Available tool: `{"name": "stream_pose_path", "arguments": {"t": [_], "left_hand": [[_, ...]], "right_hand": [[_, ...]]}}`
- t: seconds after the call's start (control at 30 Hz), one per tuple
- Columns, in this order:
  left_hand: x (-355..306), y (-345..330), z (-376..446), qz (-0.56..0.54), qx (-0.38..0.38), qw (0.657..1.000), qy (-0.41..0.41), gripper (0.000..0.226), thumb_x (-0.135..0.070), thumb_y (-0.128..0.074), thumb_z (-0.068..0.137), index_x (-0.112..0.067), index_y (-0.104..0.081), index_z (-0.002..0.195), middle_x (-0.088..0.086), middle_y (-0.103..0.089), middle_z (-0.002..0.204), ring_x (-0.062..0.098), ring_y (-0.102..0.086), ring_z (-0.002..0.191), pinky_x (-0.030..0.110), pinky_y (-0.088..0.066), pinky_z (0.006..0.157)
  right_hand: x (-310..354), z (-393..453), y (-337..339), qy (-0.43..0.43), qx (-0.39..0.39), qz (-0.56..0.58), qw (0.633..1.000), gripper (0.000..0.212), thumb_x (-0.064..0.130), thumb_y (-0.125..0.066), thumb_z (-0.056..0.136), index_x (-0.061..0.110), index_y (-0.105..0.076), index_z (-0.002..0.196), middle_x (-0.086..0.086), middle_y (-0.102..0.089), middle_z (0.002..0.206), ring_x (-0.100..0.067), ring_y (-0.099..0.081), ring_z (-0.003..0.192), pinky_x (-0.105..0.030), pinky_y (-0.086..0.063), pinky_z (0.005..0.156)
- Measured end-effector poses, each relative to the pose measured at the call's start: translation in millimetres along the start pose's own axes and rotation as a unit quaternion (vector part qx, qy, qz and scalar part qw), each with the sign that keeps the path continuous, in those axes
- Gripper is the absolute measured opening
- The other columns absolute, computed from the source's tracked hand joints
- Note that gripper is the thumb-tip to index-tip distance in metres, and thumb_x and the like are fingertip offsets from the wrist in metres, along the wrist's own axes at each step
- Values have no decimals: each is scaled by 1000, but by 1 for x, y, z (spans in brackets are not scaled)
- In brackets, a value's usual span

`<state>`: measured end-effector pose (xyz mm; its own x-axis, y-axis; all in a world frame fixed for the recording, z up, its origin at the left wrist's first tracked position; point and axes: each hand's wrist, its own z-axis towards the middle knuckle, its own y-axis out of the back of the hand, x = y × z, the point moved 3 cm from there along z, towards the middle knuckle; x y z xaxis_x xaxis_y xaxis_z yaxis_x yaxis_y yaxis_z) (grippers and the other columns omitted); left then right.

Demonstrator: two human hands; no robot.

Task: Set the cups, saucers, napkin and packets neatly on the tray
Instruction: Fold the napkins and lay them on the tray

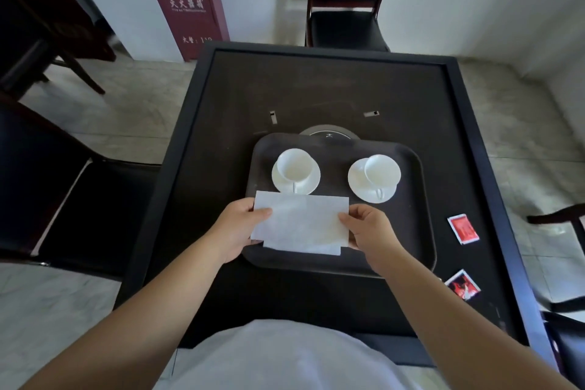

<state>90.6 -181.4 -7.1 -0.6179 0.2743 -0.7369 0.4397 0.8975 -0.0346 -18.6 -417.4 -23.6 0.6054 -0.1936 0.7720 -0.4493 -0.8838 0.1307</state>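
A dark tray (418, 199) lies on the black table (221, 123). At the tray's far side stand two white cups on white saucers, one cup (294, 166) on the left saucer (311, 182), the other cup (381, 169) on the right saucer (357, 187). A folded white napkin (300, 225) is held flat over the tray's near half. My left hand (240, 229) grips its left edge and my right hand (368, 229) its right edge. Two red packets lie on the table right of the tray: one (463, 228) farther, one (462, 285) nearer.
A round grey disc (329, 133) is set in the table just behind the tray. Black chairs stand at the far side (345, 19) and at the left (95, 206); another chair's arm (557, 218) shows at the right. A red cabinet (190, 9) stands against the wall.
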Motion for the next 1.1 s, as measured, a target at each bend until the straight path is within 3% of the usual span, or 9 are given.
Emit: {"name": "stream_pose_path", "arguments": {"t": [0.27,0.43,0.53,0.6,0.73,0.9,1.03,1.1], "left_hand": [[45,-6,-7,68,-51,996,38,9,-18,-62,95,-16,-69,100,5,-75,99,22,-71,91,33,-57,65],[60,-8,2,139,-80,987,24,16,-18,-63,93,-4,-63,85,13,-72,94,29,-69,88,43,-57,78],[60,-9,12,165,-84,983,20,21,-18,-61,92,3,-59,88,19,-69,93,34,-68,86,43,-57,72],[60,-9,20,197,-84,977,14,23,-19,-60,92,3,-58,87,14,-64,83,27,-62,75,36,-49,62],[61,-8,38,240,-101,965,2,20,-22,-60,92,-3,-61,85,4,-59,76,16,-51,66,29,-41,58],[61,-7,53,259,-138,956,-12,15,-24,-62,92,-14,-67,83,5,-68,84,20,-62,76,28,-46,62],[64,-7,64,276,-144,950,-5,20,-22,-60,95,-13,-70,110,1,-69,104,19,-63,96,27,-46,78],[65,-7,67,285,-152,946,-4,23,-21,-60,96,-10,-69,114,1,-68,107,16,-60,97,27,-44,80]], "right_hand": [[-50,-16,-2,-22,-43,-85,995,15,22,-63,93,20,-70,81,-2,-73,86,-28,-68,87,-49,-59,78],[-67,-15,-5,-32,-59,-127,990,14,22,-60,94,20,-68,83,-2,-71,86,-25,-67,83,-42,-60,73],[-68,-9,-4,-26,-82,-152,985,15,25,-59,94,22,-66,82,-2,-69,84,-21,-63,76,-33,-54,62],[-67,-2,-5,-20,-95,-167,981,15,25,-58,93,23,-65,80,-2,-69,82,-16,-59,69,-28,-49,57],[-65,15,-7,-27,-97,-175,979,13,27,-58,93,25,-63,81,1,-68,80,-16,-59,68,-33,-52,59],[-65,35,-11,-40,-91,-194,976,11,28,-58,92,25,-62,82,2,-67,78,-19,-63,72,-38,-55,67],[-66,47,-14,-41,-90,-227,969,10,28,-57,94,25,-62,86,5,-65,81,-13,-60,71,-26,-45,55],[-66,51,-15,-38,-94,-238,966,9,29,-57,95,24,-62,88,6,-64,80,-11,-59,69,-23,-41,52]]}}
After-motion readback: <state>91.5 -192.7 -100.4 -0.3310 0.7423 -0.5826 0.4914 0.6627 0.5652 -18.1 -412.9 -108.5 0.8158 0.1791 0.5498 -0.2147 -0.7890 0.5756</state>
